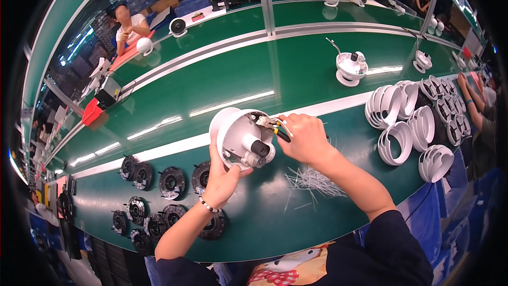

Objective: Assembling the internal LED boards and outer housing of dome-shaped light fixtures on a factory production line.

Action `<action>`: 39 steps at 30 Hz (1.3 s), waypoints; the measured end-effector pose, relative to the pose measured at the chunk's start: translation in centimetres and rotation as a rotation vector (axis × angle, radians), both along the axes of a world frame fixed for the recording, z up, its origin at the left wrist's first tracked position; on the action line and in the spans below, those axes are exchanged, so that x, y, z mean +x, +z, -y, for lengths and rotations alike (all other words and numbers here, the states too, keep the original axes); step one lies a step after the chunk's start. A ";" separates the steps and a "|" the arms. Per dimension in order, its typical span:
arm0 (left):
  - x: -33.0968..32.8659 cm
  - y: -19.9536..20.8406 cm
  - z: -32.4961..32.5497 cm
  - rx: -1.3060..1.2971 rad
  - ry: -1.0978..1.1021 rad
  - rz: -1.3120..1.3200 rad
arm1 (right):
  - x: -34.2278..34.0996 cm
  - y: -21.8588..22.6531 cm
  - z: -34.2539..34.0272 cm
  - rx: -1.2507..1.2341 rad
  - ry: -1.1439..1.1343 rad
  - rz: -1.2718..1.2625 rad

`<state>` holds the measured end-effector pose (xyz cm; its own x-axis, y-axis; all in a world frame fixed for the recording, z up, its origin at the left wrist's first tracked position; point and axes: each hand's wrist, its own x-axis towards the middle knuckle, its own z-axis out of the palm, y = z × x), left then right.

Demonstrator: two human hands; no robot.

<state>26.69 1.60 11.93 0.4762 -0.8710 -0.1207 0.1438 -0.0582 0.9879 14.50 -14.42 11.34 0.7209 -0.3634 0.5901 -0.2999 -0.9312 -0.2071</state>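
The left hand (221, 181) grasps an open white camera housing (231, 133) from below and its near side, tilting its open face toward the right hand (306, 136). That right hand is closed around black-and-yellow-handled pliers (282, 134), their tip at the housing's upper right rim (whether it pinches anything there, I cannot tell). The housing sits between the two hands, its black lens barrel (259, 148) facing right. Thin white plastic strips (316, 182) lie scattered beneath the right forearm; black round bases (172, 181) stand left of the left hand.
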 end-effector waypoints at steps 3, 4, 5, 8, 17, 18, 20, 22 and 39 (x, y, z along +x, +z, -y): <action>-0.2 -0.4 0.5 -0.004 0.020 -0.005 | -0.9 -0.4 0.7 0.076 0.045 0.041; -0.3 -0.6 0.7 -0.017 0.041 0.011 | -1.3 -0.3 0.8 0.116 0.069 0.096; -0.1 -0.7 1.0 -0.033 0.042 -0.003 | -1.7 -0.3 1.0 0.157 0.090 0.152; 0.8 -0.7 2.2 -0.069 0.070 0.000 | -3.4 -1.1 1.4 0.511 0.149 0.278; 10.7 -3.8 13.1 -0.244 0.213 -0.655 | -11.4 -5.4 -3.8 0.568 0.301 0.109; 13.0 -5.3 15.1 -0.226 0.194 -0.715 | -11.9 -5.5 -5.2 0.509 0.321 -0.052; 13.7 -6.6 18.7 -0.174 0.310 -0.817 | -12.3 -6.4 -8.5 0.451 0.316 -0.269; 15.0 -9.1 20.6 -0.185 0.246 -0.902 | -11.9 -8.5 -11.1 0.410 0.338 -0.212; 3.9 0.7 -4.2 -0.055 0.082 0.188 | -23.8 -5.5 5.4 0.087 -0.675 0.052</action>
<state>30.55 5.79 12.67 0.5557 -0.8310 0.0240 -0.0412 0.0013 0.9992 -9.30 -19.84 5.82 0.2910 -0.7711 0.5663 -0.7971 -0.5227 -0.3022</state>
